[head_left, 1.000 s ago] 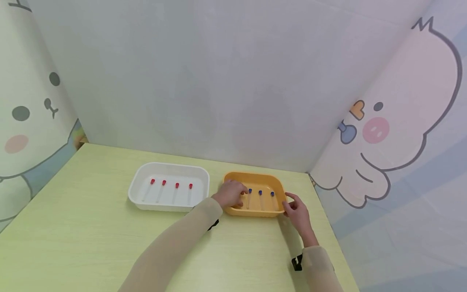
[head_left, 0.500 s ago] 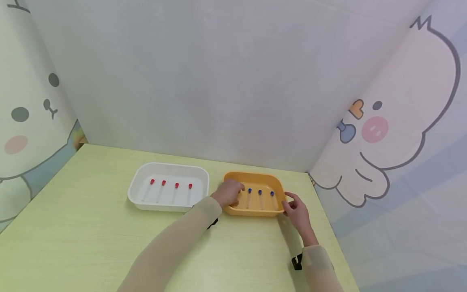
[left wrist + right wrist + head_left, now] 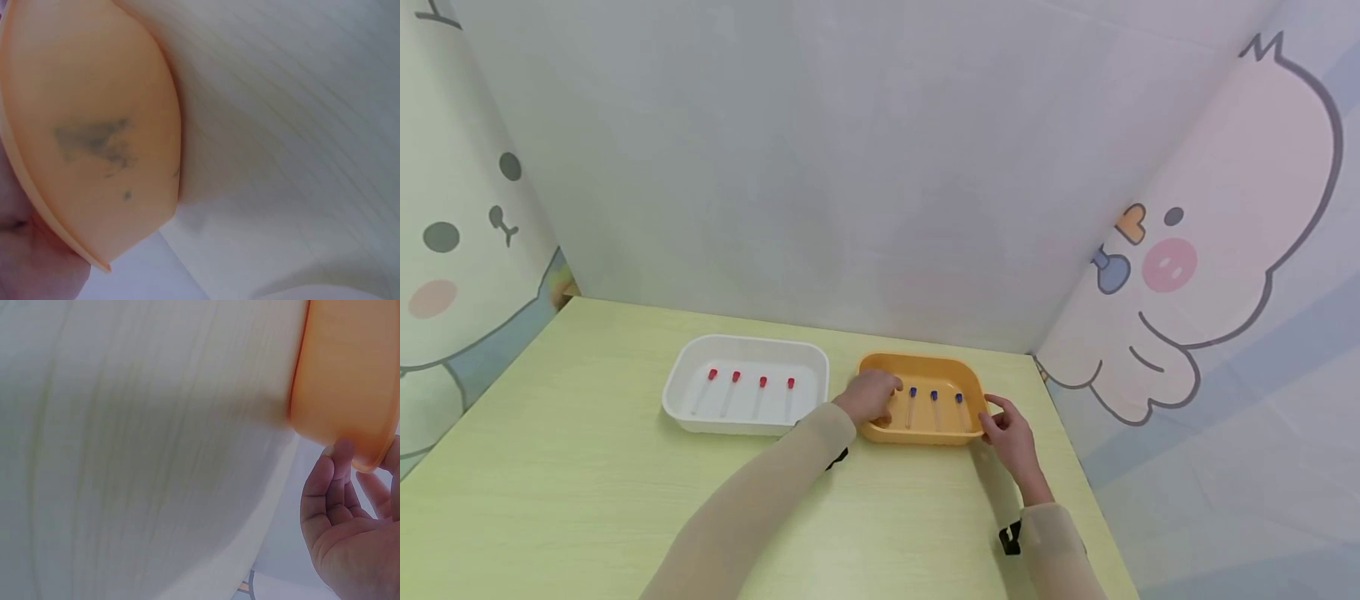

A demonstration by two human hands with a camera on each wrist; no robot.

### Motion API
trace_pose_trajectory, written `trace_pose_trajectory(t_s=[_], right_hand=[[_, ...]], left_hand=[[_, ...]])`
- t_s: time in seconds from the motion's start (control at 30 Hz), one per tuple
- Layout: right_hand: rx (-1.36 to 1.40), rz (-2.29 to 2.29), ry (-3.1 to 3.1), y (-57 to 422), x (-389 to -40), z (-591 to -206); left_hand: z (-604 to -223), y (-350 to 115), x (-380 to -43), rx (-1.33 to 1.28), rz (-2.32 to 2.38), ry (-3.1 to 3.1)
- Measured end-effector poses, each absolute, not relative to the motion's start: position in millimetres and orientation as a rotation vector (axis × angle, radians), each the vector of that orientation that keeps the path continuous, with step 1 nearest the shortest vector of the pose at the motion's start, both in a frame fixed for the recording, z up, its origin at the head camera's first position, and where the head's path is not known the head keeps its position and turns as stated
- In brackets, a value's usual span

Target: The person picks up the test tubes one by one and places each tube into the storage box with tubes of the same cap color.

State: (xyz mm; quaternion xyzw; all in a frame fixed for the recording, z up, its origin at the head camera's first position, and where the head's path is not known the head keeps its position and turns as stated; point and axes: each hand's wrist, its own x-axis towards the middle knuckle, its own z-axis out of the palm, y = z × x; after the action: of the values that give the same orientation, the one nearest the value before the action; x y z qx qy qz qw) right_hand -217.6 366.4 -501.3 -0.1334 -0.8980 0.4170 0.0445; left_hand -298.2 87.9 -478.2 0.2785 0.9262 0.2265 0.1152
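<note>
An orange tray (image 3: pixel 934 437) stands on the table. Three thin clear tubes with blue caps (image 3: pixel 934 395) lie side by side in it. My left hand (image 3: pixel 868 397) reaches over the tray's left end, fingers bent down inside. What lies under those fingers is hidden; in the left wrist view only part of the hand (image 3: pixel 44 262) shows behind the rim. At the opposite end, my right hand (image 3: pixel 1011 433) holds the tray's right rim between thumb and fingers. The right wrist view shows its fingertips against the tray's outer wall (image 3: pixel 344 381).
To the left, a white tray (image 3: pixel 730 427) holds several similar tubes with red caps (image 3: pixel 763 382), lying in a row. Both trays stand near the back of the pale yellow-green table (image 3: pixel 587 483). Behind rises a grey-white curtain (image 3: pixel 850 167), with cartoon-printed curtains at both sides.
My left hand has shifted slightly left within the orange tray, away from the nearest blue-capped tube. My right hand stays on the rim, and both trays keep their places.
</note>
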Motion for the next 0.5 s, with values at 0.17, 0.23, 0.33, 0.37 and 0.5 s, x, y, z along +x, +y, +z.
trace_pose_trajectory(t_s=[0.17, 0.23, 0.33, 0.37, 0.5], right_hand=[[-0.416, 1.279, -2.746, 365.8, -217.0, -500.7], [-0.417, 1.275, -2.746, 365.4, -217.0, -500.3], [-0.426, 1.271, -2.742, 365.3, -217.1, -500.5], [-0.426, 1.269, -2.742, 365.6, -217.2, -500.8], [-0.425, 1.268, -2.739, 366.0, -216.9, -501.2]], left_hand=[[-481.2, 89.9, -299.7, 0.817, 0.643, 2.729], [-481.2, 89.9, -299.8, 0.820, 0.647, 2.727], [-480.4, 89.8, -299.3, 0.819, 0.664, 2.717], [-480.0, 89.8, -298.9, 0.815, 0.672, 2.709], [-478.3, 89.4, -297.4, 0.804, 0.683, 2.692]])
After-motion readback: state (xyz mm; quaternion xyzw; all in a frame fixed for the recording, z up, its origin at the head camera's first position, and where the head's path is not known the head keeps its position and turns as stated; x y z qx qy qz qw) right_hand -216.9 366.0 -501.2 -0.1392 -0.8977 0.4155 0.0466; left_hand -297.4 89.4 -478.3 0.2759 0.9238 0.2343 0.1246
